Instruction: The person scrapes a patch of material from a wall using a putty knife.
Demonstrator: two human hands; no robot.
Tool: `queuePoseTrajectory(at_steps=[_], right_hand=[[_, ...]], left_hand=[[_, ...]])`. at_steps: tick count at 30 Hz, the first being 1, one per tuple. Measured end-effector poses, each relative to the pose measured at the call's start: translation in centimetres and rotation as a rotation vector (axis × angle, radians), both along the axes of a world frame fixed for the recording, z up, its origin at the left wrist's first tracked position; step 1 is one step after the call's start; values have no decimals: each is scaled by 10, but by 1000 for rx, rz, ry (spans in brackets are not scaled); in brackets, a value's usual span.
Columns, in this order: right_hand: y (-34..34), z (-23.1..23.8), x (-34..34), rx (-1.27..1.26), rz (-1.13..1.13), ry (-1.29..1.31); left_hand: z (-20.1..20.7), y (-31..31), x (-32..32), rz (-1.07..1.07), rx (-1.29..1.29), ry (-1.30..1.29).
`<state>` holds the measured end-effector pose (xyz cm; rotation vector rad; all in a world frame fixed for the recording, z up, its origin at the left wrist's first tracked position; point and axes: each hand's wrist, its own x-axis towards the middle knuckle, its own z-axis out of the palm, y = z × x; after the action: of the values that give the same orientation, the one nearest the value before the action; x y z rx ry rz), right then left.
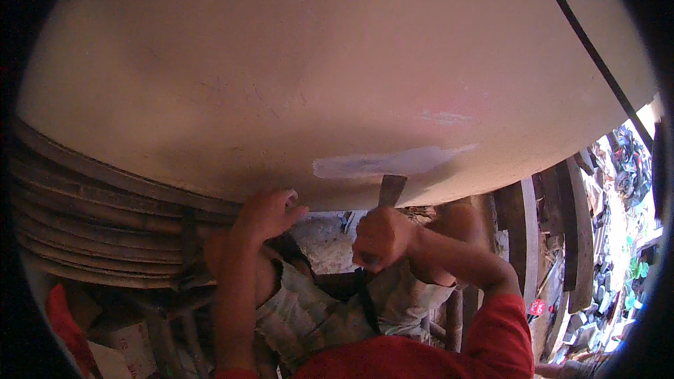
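Observation:
A large beige curved panel [281, 63] fills the upper part of the view, with a pale lilac-white smear of filler [372, 162] low on it. My right hand [385, 237] is wrapped round a putty knife [392, 189]; its flat blade points up at the panel, just under the smear. Close to the panel's lower edge is my left hand [268, 215], fingers bent, with a gap between thumb and forefinger. Something whitish shows at its fingertips, too small to make out. A fainter pale scuff [446, 118] lies above the smear on the right.
Stacked curved slats [105, 221] run along the left below the panel. A dark strap [597, 60] crosses the panel at upper right. Upright wooden boards [523, 238] stand at the right, with scattered clutter [625, 238] beyond. A red object [67, 323] is at lower left.

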<state>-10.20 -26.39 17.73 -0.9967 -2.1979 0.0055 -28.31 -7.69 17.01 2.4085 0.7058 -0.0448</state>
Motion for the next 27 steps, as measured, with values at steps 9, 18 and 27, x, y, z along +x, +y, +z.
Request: queuePoseTrajectory(at_steps=[9,18,27], right_hand=[[-3,1,-3,-11,-6,40],[5,7,-10,28,85,54],[13,1,-8,46,90,35]], left_hand=[[1,-1,-1,18,19,16],[-3,0,0,-8,28,14],[-15,0,-2,26,25,17]])
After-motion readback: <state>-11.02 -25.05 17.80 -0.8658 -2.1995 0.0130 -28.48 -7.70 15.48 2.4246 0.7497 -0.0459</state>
